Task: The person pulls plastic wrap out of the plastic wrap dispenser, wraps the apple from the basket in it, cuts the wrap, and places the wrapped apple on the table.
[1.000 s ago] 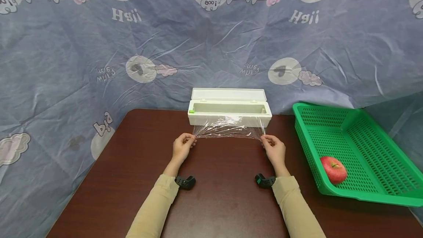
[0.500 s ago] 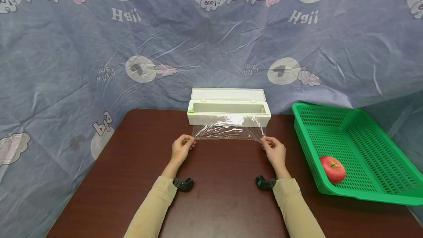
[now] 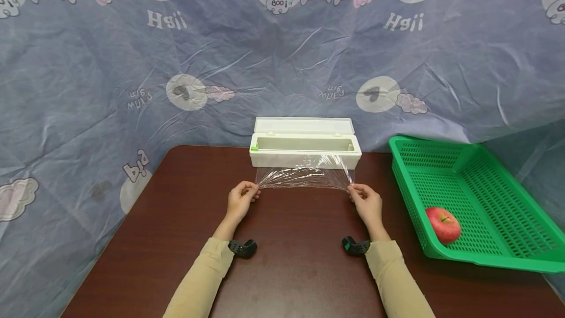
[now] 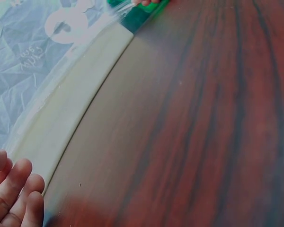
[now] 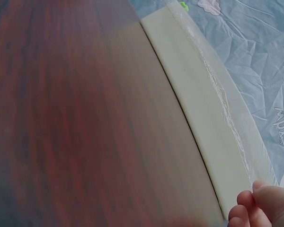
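A sheet of clear plastic wrap (image 3: 304, 177) stretches out from the front of a white wrap dispenser box (image 3: 304, 160), whose lid (image 3: 304, 125) is raised at the back. My left hand (image 3: 240, 201) pinches the wrap's near left corner between thumb and fingers. At the near right corner, my right hand (image 3: 367, 204) pinches it the same way. In the right wrist view the film's wrinkled edge (image 5: 222, 101) runs up to the right thumb and fingertips. The left wrist view shows several left fingers (image 4: 19, 189) beside the white box front; the left pinch is partly cut off there.
A green plastic basket (image 3: 408, 200) stands at the right of the brown table (image 3: 300, 269), with a red apple (image 3: 443, 225) in its near left corner. A small green slider (image 3: 254, 148) sits at the box's left end. A patterned cloth (image 3: 273, 63) hangs behind.
Both hands have drawn slightly toward the person, and the wrap between them reaches a little farther from the box. The box, basket and apple stay in place.
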{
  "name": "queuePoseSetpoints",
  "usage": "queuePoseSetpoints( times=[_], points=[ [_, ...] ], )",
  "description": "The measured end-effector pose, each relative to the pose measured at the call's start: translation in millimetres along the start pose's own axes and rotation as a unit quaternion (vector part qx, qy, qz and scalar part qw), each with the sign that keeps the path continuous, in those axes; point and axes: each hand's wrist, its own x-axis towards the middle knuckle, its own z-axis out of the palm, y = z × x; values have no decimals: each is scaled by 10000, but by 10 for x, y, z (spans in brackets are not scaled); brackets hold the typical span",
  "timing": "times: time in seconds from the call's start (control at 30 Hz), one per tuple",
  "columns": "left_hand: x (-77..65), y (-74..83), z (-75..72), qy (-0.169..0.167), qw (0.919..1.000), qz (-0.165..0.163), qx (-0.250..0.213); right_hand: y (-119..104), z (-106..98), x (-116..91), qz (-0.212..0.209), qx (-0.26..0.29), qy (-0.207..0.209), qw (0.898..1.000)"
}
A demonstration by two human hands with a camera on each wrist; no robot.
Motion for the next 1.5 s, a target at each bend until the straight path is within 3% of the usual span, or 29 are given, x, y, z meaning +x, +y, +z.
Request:
queuePoseSetpoints(
  times=[1.27,1.5],
  points=[
    [-119,36,-75,-112,9999,71,30,-19,-105,-120,-195,-138,-250,9994],
    [-148,64,-85,-135,9999,-72,66,-9,-118,-142,-274,-163,-275,9991]
  ],
)
